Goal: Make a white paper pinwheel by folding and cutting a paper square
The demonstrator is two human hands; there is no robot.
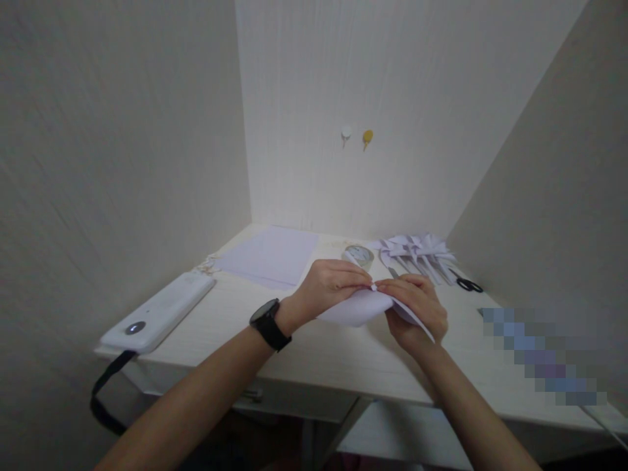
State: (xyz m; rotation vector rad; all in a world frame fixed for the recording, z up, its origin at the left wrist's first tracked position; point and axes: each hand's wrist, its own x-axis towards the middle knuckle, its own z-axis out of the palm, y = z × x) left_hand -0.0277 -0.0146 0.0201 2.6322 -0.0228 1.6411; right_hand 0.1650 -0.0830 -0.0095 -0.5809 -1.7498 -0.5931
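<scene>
Both hands hold a folded sheet of pale paper [358, 307] just above the white desk [314, 353]. My left hand [328, 284], with a black watch on its wrist, pinches the paper's top corner from the left. My right hand [417, 307] grips the same corner and the right edge from the other side. The fingertips of both hands meet at the paper's peak. The lower right part of the paper hangs past my right hand.
A stack of pale paper sheets [269, 255] lies at the back left. A white device [159, 313] with a black strap rests at the desk's left edge. Behind the hands are a tape roll [360, 255], folded paper pinwheels [417, 252] and black scissors [468, 284]. Walls enclose three sides.
</scene>
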